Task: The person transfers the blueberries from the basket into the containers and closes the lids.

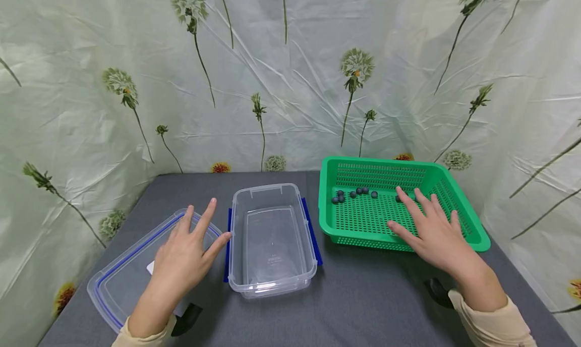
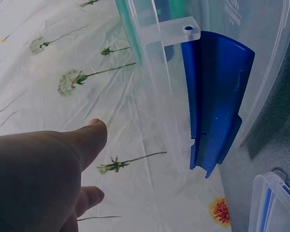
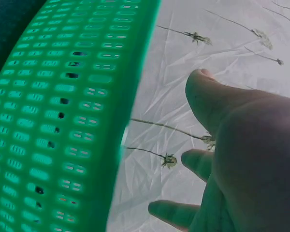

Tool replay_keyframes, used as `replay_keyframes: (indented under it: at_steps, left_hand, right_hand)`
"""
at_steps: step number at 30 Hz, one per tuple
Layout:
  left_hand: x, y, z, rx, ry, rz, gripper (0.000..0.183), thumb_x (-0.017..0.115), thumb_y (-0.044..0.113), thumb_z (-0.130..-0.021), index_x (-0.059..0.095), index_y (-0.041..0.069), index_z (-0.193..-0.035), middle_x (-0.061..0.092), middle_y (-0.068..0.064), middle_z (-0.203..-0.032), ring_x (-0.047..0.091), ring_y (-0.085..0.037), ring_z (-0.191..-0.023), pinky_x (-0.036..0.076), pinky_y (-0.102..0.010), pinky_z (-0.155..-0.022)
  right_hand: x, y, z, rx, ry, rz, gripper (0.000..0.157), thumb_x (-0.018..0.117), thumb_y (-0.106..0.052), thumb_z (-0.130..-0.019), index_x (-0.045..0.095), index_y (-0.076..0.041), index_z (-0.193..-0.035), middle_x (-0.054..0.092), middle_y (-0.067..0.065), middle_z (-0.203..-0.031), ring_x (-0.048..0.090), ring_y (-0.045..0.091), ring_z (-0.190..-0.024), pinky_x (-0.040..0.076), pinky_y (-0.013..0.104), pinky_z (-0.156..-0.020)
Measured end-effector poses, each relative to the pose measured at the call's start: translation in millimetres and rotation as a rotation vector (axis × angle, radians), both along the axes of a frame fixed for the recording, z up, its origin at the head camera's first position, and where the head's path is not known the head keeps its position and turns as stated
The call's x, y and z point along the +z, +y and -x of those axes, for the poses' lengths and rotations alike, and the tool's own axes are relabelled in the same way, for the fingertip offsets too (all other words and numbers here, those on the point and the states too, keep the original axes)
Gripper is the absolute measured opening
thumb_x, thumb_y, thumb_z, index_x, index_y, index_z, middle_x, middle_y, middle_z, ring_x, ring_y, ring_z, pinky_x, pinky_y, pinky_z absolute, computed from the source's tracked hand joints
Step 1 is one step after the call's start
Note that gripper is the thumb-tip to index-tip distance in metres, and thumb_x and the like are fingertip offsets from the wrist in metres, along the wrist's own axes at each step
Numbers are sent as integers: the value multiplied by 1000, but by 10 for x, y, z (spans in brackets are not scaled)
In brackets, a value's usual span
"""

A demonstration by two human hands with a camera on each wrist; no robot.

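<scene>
The left hand (image 1: pixel 179 258) is spread, its thumb and fingers well parted, and it holds nothing. It hovers over the clear plastic lid with a blue seal (image 1: pixel 129 274), at the left of the surface (image 1: pixel 358 301). Its thumb comes just beside the clear rectangular plastic container with blue side latches (image 1: pixel 272 241), which stands near the middle with its opening upward; the left wrist view shows a gap between them. The right hand (image 1: pixel 436 236) is also spread and without any object; it hovers at the near right part of the green rectangular perforated plastic basket (image 1: pixel 363 218), on the right.

The container should be light and rather stiff, with smooth walls that may slip a little; I would take it by the rim on both long sides, avoiding the loose latches. Its long axis goes from near to far. The lid is probably light and slightly flexible, best pinched at an edge; its length points diagonally, from near left to far right.

The basket has its long axis from left to right, and its lip gives a good hold. The small round dark-blue berries (image 1: pixel 365 190) lie mostly in its left half; they seem light, easily rolling and easily crushed, so a gentle fingertip pinch suits them.
</scene>
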State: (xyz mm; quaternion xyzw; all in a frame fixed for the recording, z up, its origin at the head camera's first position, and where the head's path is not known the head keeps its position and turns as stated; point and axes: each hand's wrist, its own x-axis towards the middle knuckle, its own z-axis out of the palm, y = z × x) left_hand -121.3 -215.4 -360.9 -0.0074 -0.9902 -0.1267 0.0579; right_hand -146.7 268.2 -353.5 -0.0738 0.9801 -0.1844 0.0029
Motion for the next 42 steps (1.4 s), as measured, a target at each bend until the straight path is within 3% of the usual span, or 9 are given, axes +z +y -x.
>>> replay_keyframes:
  at_steps: [3, 8, 11, 17, 21, 26, 29, 36, 42]
  left_hand:
    - [-25, -2, -16, -18, 28, -13, 85, 52, 68, -106, 13, 34, -174, 36, -37, -165, 56, -65, -130, 54, -79, -83]
    - [-70, 6, -28, -44, 81, -52, 83, 61, 58, -106, 20, 31, -173, 58, -35, -142, 70, -52, -103, 59, -65, -73]
    - [-101, 12, -25, -54, 94, -88, 82, 64, 55, -105, 25, 29, -172, 64, -31, -130, 71, -41, -89, 58, -58, -66]
    - [-189, 6, -7, -73, 66, -166, 82, 68, 51, -104, 27, 27, -172, 68, -19, -108, 64, -17, -75, 57, -52, -68]
    - [-254, 3, -4, -91, 75, -211, 81, 71, 46, -103, 32, 22, -170, 71, -20, -112, 64, -10, -73, 59, -52, -72]
    - [-316, -2, 3, -116, 89, -264, 81, 73, 43, -102, 35, 18, -169, 74, -22, -119, 64, -8, -72, 59, -52, -75]
    - [-344, -9, 16, -111, 53, -308, 83, 72, 45, -103, 30, 19, -170, 74, -20, -119, 66, -9, -74, 59, -48, -74]
    - [-410, -40, 7, -52, -179, -557, 82, 66, 46, -107, 18, 35, -173, 67, -23, -139, 71, -12, -64, 61, -31, -62]
    - [-477, -26, 21, -60, -262, -736, 77, 66, 40, -107, 22, 37, -171, 64, -24, -140, 74, -19, -82, 64, -35, -55]
  right_hand:
    - [33, -14, 27, 34, 15, -14, 87, 55, -62, -107, 11, -27, -175, 18, 33, -174, 12, 67, -156, 11, 93, -109]
    - [105, -66, 97, 119, 76, -12, 82, 61, -54, -107, 26, -18, -172, 38, 31, -167, 37, 60, -150, 32, 83, -113]
    - [157, -103, 169, 172, 77, 23, 78, 62, -50, -108, 33, -13, -169, 48, 30, -161, 48, 54, -145, 43, 74, -111]
    - [231, -187, 427, 245, -42, 157, 64, 61, -40, -110, 43, -8, -163, 69, 21, -142, 71, 38, -124, 59, 54, -96]
    - [261, -240, 612, 287, -129, 188, 60, 60, -37, -111, 46, -8, -161, 72, 18, -135, 75, 30, -112, 59, 42, -86]
    - [277, -302, 836, 343, -208, 215, 58, 58, -32, -112, 45, -5, -161, 74, 21, -132, 75, 32, -111, 56, 39, -84]
    - [285, -353, 970, 360, -258, 249, 57, 57, -31, -113, 43, -6, -162, 74, 23, -131, 74, 34, -116, 59, 44, -89]
    - [261, -469, 1189, 356, -410, 344, 61, 55, -33, -114, 36, -7, -166, 64, 27, -146, 69, 37, -129, 59, 53, -104]
    - [216, -534, 1292, 351, -450, 354, 62, 54, -31, -114, 35, -5, -166, 62, 29, -146, 68, 39, -129, 60, 49, -100]
